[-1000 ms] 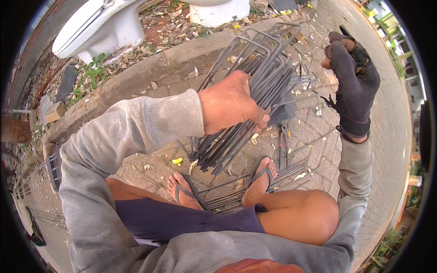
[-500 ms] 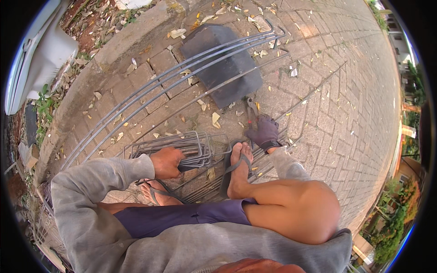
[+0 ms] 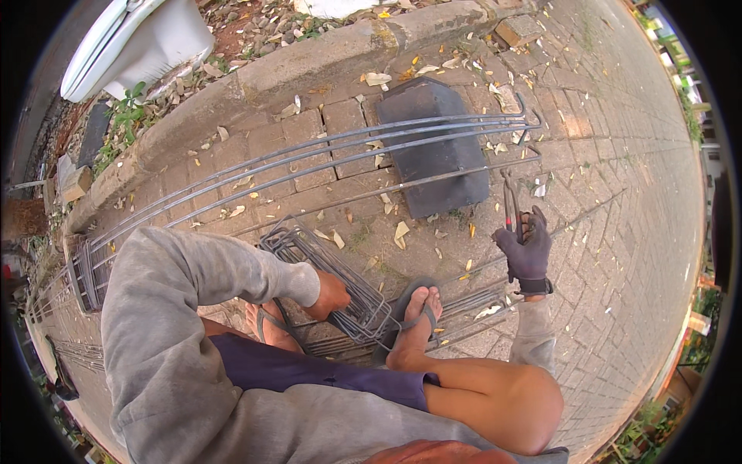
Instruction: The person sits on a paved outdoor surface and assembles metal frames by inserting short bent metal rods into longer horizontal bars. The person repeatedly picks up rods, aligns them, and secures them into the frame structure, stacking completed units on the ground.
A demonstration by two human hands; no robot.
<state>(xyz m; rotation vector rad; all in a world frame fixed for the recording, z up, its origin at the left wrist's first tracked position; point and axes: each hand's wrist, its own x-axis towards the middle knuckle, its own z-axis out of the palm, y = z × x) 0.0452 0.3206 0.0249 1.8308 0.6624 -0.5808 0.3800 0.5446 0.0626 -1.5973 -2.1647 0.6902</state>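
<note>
On the near side of the dark plate [image 3: 433, 158], and to its left, held a bundle of wire loops [image 3: 342, 272] in the bare left hand [image 3: 331, 296]. Gripped the bundle along its side, with fingertips tucked out of sight. Could not tell whether fully lifted or partly resting. Also on the near side of the plate, but past its right edge, held pincers [image 3: 507, 193] in the gloved right hand [image 3: 528, 251], with fingers curled round the handles.

To do this well, seemed to need a snug grip on the whole bundle, so as not to drop a loop or tangle it with the next. Seemed wise to hold it near its middle, for better balance, and well apart from the plate. With the pincers, called for a low hold on the handles, away from the biting end, to stay safe from a nip.

Held the bundle on a slant, with its long way going from well out to the left of the plate, back and across to the near side of the plate's left edge. Pointed the pincers outward, with the biting end near the plate's right corner and the handles back on the near side.
</note>
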